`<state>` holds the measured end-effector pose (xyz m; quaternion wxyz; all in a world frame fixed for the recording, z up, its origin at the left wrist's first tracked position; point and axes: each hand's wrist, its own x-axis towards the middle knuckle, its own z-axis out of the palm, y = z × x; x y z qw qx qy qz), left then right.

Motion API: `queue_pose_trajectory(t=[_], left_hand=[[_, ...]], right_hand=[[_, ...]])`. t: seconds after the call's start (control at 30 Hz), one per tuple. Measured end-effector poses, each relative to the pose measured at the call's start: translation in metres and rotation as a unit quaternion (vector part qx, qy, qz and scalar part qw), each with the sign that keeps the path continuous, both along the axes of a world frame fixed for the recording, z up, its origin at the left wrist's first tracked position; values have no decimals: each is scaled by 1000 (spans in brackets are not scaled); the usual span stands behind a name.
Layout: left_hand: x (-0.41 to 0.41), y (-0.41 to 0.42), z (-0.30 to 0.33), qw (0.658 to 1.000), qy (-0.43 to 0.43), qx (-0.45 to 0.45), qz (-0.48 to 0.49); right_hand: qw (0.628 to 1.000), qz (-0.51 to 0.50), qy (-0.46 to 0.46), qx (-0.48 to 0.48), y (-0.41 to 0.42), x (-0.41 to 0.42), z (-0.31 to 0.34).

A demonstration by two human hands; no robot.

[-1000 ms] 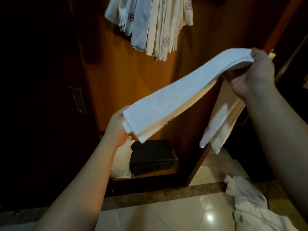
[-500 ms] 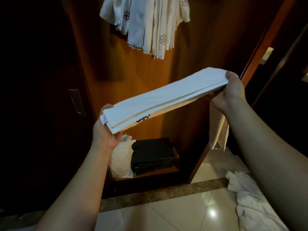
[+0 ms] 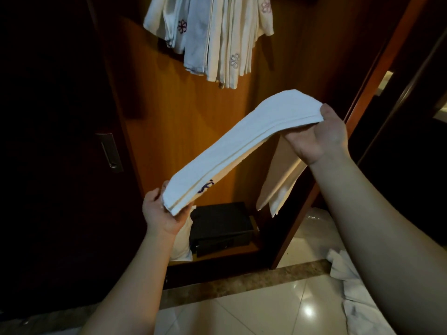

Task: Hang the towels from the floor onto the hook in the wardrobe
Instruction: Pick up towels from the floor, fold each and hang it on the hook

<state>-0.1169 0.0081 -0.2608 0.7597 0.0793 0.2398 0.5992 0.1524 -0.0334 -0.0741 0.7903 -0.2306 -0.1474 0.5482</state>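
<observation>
The person held a folded white towel (image 3: 244, 143) up in front of the open wardrobe (image 3: 169, 117). The left hand (image 3: 164, 213) pinched the low end, and the right hand (image 3: 316, 134) gripped the high end with its fingers curled under and its thumb on top. So the towel's long side ran in a slant, from low on the left up to high on the right. A loose part hung down past the right hand. More towels (image 3: 217, 37) were already hanging up high inside the wardrobe, right above the held one. The hook itself could not be seen. The right hand was the one closer to that spot, so it would likely lead the lift. Other towels on the floor (image 3: 350, 284) lay to the right, not yet picked up.
</observation>
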Motion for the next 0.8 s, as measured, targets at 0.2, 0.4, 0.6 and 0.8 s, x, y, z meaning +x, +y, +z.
queue_pose_trajectory(t=[0.2,0.4,0.6,0.8], left_hand=[[18,-4,4,989,-34,54,-136],[35,0,4,982,72,-11,-174],[67,1,14,902,391,2,-184],[71,-42,81,899,374,226,30]], right_hand=[[999,11,-8,36,-2,-13,15],[996,2,-81,27,-3,-30,28],[987,-28,-161,1,5,-57,49],[982,-85,-171,-12,20,-77,71]])
